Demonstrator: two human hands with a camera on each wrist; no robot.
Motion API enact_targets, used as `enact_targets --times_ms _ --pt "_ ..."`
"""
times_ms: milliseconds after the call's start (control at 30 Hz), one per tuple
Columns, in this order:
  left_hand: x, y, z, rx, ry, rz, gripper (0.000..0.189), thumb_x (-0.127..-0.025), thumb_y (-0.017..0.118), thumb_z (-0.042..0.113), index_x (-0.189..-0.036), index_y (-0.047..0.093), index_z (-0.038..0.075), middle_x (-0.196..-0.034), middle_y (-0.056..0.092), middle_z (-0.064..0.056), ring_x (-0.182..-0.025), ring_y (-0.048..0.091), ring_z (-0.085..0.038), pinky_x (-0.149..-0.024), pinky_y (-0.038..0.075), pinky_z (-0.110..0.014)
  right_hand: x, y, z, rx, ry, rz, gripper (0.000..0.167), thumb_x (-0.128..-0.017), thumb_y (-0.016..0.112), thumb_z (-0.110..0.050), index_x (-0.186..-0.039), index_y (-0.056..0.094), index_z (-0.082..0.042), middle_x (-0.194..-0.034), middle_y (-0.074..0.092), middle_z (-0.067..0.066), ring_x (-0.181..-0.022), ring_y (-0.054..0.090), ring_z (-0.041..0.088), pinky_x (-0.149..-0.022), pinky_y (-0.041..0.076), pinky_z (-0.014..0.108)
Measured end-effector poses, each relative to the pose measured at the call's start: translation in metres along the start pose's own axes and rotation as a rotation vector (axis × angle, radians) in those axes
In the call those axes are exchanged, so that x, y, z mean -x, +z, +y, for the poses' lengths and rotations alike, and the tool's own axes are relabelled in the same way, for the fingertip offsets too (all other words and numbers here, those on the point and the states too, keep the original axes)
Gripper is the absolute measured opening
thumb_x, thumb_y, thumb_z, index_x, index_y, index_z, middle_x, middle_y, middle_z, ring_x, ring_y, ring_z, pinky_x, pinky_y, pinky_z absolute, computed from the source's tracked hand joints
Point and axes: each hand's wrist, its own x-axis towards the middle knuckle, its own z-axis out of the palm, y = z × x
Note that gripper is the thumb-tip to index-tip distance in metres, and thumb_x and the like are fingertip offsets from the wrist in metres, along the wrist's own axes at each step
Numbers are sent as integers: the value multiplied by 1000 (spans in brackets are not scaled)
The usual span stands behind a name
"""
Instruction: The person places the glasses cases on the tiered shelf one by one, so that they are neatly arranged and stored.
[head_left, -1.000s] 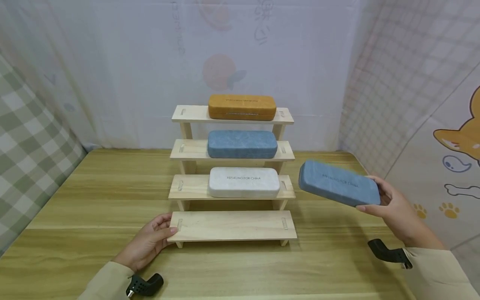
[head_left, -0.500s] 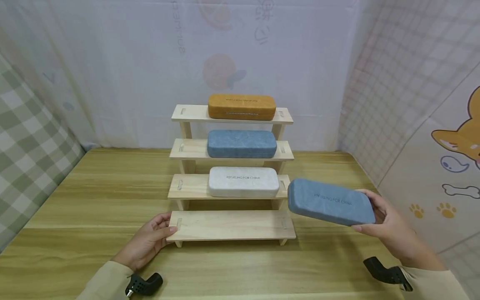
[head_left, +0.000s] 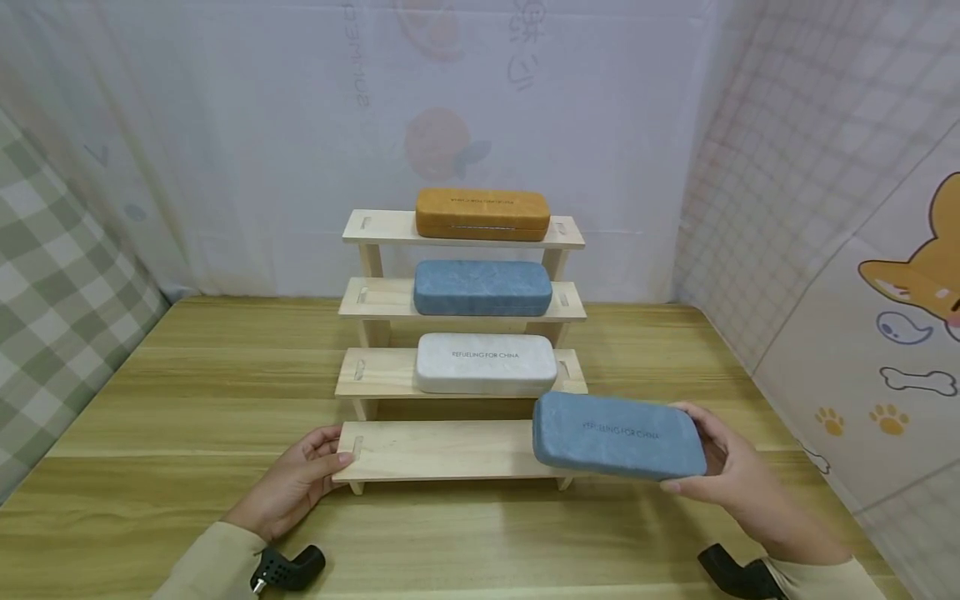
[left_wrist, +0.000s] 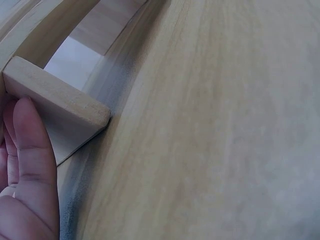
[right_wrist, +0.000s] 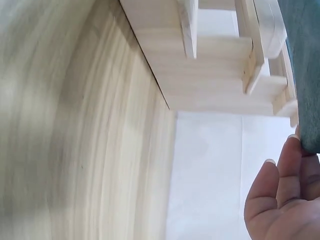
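My right hand [head_left: 738, 475] grips the right end of a blue glasses case [head_left: 618, 435] lettered "REFUELING FOR CHINA". The case is nearly level, its left part in front of the right end of the lowest shelf; I cannot tell whether they touch. In the right wrist view, the fingertips [right_wrist: 290, 150] meet the edge of the case. My left hand [head_left: 300, 479] pinches the left end of the lowest shelf of a stepped wooden stand [head_left: 442, 450], thumb on top. A stand leg [left_wrist: 60, 100] is beside those fingers in the left wrist view.
On the higher shelves sit a white glasses case [head_left: 487, 363], another blue case [head_left: 482, 287] and an orange case [head_left: 482, 214] at the top. The stand is on a wood-grain table [head_left: 187, 400]. Printed cloth [head_left: 262, 150] hangs behind; a checked cloth [head_left: 67, 292] is at left.
My right hand has brought the blue glasses case left and down, from beside the stand to the lowest shelf's right end. The case has levelled out. My left hand stays on the shelf.
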Motion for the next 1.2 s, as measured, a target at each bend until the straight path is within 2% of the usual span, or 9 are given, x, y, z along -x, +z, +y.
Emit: enact_targets --times_ms 300,533,933,1200 --pt "1 0 0 10 5 -2 69 -96 53 4 -146 8 -12 -118 53 -5 -102 58 -10 -87 51 -25 -11 33 -4 14 -5 -34 72 -74 73 12 -136 41 -7 -119 52 4 -100 57 11 -81 53 24" --pt "2 1 3 0 -4 12 71 -96 56 6 -146 9 -12 -119 52 -6 -104 58 -10 -88 51 -26 -23 54 -2 50 32 -13 74 -73 78 6 -136 40 3 -119 52 8 -101 55 11 -83 50 22" --pt "1 0 2 -4 6 4 69 -96 56 7 -145 11 -12 -117 54 -5 -104 58 -11 -88 50 -25 -40 82 -8 144 121 32 79 -65 87 -5 -133 46 -1 -123 50 17 -102 52 27 -83 48 26" --pt "1 1 2 4 6 8 68 -95 56 6 -144 12 -13 -116 54 -4 -102 58 -11 -87 51 -26 -51 94 -7 193 141 12 79 -64 89 -11 -132 50 -8 -121 53 15 -97 54 27 -83 47 37"
